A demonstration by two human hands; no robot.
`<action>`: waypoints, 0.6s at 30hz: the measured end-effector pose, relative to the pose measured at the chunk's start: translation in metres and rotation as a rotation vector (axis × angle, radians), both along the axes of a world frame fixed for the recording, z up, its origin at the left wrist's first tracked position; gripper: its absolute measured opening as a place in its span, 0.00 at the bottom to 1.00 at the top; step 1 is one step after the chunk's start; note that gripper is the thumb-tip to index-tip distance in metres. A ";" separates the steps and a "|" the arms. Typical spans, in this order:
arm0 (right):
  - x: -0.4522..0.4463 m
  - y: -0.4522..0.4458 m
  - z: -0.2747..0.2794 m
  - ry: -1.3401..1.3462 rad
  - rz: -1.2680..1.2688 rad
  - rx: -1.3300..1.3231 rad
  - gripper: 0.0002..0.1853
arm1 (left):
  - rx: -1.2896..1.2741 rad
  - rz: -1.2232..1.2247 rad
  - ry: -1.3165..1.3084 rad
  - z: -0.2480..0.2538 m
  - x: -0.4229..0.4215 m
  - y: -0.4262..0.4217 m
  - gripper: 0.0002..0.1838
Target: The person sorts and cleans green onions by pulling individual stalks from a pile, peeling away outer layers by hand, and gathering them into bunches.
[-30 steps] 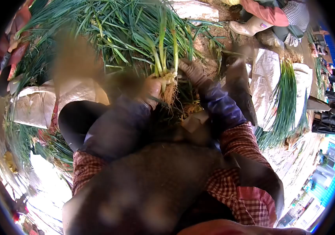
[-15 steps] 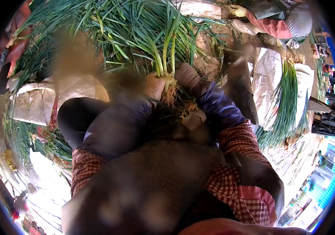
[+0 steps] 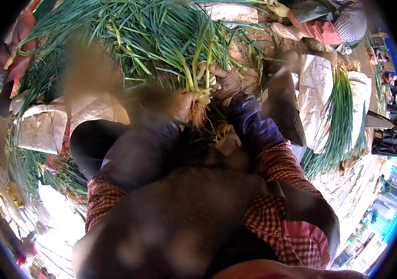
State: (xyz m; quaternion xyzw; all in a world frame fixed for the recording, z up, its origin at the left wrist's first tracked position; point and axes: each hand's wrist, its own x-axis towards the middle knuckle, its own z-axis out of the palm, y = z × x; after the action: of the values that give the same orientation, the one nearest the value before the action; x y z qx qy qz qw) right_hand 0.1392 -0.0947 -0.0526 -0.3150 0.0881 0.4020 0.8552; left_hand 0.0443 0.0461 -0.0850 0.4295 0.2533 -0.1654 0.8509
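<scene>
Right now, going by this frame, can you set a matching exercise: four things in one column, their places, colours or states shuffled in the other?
1. left hand
2. roots of the held bunch
3. leafy bundle on the right
4. co-worker's sleeve

A. lying over a whitish sack
B. reddish
C. closed around the bunch's base
D. pale brown and stringy

Pairs: 1-C, 2-D, 3-A, 4-B

Two hands at a small bunch of green onions [image 3: 189, 78], roots down.
The left hand [image 3: 181, 106] grips it low; the right hand [image 3: 226, 84] is at the stalks. Over there, a tied-looking bundle [image 3: 340, 109] lies across a pale sack [image 3: 311, 88].
</scene>
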 end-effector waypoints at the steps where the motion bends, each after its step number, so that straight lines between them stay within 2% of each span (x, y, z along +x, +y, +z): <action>1: -0.003 0.003 0.005 -0.001 0.000 0.000 0.15 | -0.114 0.010 -0.013 0.005 -0.002 0.002 0.16; 2: -0.005 0.006 0.008 -0.006 -0.007 0.084 0.14 | -0.229 0.021 -0.024 0.007 -0.003 0.003 0.16; 3: -0.008 0.006 0.013 -0.011 -0.015 0.167 0.14 | -0.230 0.020 -0.023 0.009 -0.003 0.002 0.16; 5: -0.009 0.000 0.014 -0.073 -0.025 0.125 0.14 | -0.180 0.045 -0.022 0.011 -0.004 0.001 0.17; 7: -0.001 -0.009 0.001 -0.303 0.159 -0.096 0.11 | -0.162 0.077 0.034 0.021 -0.003 -0.001 0.16; 8: -0.004 -0.005 0.010 -0.074 0.122 -0.210 0.10 | -0.120 0.096 -0.016 0.022 -0.002 -0.001 0.16; 9: -0.004 -0.009 0.010 -0.071 0.123 -0.212 0.10 | -0.078 0.115 -0.063 0.024 -0.002 0.000 0.15; 11: 0.001 -0.022 0.004 -0.611 0.421 -0.646 0.10 | -0.080 0.141 -0.017 0.023 0.000 0.003 0.13; 13: -0.001 -0.024 -0.013 -0.850 0.494 -0.554 0.10 | -0.024 0.209 -0.034 0.018 0.002 0.003 0.11; 15: -0.010 -0.016 0.010 -0.900 0.783 -0.943 0.09 | -0.113 0.198 -0.066 0.012 0.000 0.004 0.11; 16: -0.009 -0.018 -0.003 -1.465 0.996 -1.038 0.08 | -0.115 0.192 -0.087 0.009 -0.003 0.003 0.12; 17: -0.010 -0.014 -0.001 -2.087 1.021 -1.123 0.07 | -0.116 0.186 -0.105 0.011 -0.005 0.002 0.13; 18: -0.015 -0.013 0.001 -1.599 0.980 -1.006 0.07 | -0.114 0.183 -0.102 0.013 -0.006 0.003 0.13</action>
State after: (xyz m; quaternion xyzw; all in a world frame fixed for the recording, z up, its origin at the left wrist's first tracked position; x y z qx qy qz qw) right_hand 0.1244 -0.1076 -0.0521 -0.8058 -0.4799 0.2961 0.1809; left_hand 0.0388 0.0490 -0.0721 0.3632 0.2381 -0.0790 0.8973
